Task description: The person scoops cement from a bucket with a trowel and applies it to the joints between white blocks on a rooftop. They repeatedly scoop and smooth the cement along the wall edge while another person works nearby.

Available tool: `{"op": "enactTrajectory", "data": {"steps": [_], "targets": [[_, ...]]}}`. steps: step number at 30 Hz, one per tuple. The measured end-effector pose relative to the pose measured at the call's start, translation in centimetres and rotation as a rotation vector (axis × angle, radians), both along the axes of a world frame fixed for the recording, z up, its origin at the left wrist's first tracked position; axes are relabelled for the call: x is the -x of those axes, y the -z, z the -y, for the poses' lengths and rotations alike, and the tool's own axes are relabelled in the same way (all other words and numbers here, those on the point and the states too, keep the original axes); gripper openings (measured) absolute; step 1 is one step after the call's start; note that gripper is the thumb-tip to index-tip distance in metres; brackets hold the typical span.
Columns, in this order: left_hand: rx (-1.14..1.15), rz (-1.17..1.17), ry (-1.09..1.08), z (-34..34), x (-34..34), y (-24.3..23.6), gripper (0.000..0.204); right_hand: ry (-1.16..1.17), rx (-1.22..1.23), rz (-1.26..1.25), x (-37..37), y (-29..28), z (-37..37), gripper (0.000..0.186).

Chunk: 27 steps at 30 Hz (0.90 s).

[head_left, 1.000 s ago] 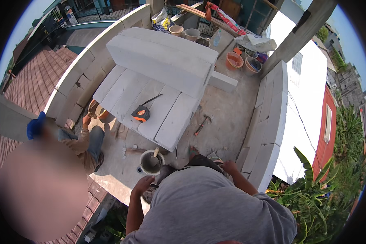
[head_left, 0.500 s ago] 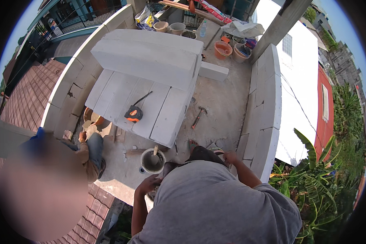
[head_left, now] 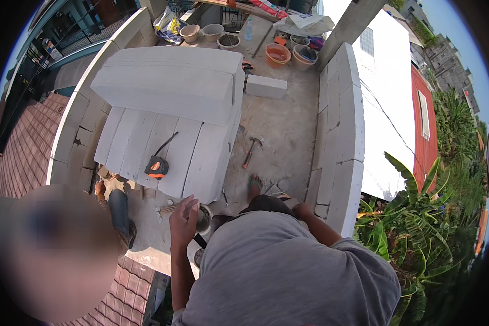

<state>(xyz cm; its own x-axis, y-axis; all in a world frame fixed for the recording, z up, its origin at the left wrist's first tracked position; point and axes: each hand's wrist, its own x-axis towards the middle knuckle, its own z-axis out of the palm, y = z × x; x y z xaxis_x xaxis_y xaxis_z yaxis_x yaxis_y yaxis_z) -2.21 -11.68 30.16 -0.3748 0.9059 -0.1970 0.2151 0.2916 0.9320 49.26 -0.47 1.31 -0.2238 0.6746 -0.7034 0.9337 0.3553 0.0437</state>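
Note:
My left hand (head_left: 184,219) is raised with its fingers stretched out and holds nothing. It partly covers a mortar bucket (head_left: 204,216) beside my leg. By my right knee is my right hand (head_left: 303,211); its fingers are mostly hidden, so any grip cannot be made out. Close to it lies a pale, flat thing (head_left: 280,195), partly covered by my leg. Ahead stands a stack of white lightweight blocks (head_left: 165,146), with a large block (head_left: 163,81) on top towards the back. An orange and black tape measure (head_left: 156,167) rests on the stack, its blade partly out.
A hammer (head_left: 251,152) lies on the concrete floor, with a single block (head_left: 266,86) beyond it. Low block walls (head_left: 337,130) flank the space. Several buckets, including an orange one (head_left: 277,56), stand at the back. A co-worker's leg (head_left: 119,212) is at left.
My left hand has risen and moved forward and left, from beside the bucket to in front of it. My view has shifted, so the block stack appears further left. My right hand stays by my knee.

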Motion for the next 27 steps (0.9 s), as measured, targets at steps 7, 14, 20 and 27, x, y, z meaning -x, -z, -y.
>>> {"op": "enactTrajectory", "data": {"steps": [7,14,20,27], "targets": [[-0.109,-0.389,-0.031,-7.6,0.8,-1.6,0.039,0.446,0.070,-0.430,5.1,-4.2,-8.7,0.020],[-0.184,-0.706,0.006,-16.5,-1.0,2.4,0.061,0.391,-0.002,-0.446,2.4,-2.6,-15.6,0.029],[-0.007,-0.852,-0.013,-17.0,-1.1,6.1,0.085,0.535,0.089,-0.314,4.1,-4.0,-20.0,0.031],[0.159,-0.896,0.025,-17.3,-0.8,4.9,0.092,0.156,-0.014,-0.183,4.6,-1.9,-23.3,0.035]]}}
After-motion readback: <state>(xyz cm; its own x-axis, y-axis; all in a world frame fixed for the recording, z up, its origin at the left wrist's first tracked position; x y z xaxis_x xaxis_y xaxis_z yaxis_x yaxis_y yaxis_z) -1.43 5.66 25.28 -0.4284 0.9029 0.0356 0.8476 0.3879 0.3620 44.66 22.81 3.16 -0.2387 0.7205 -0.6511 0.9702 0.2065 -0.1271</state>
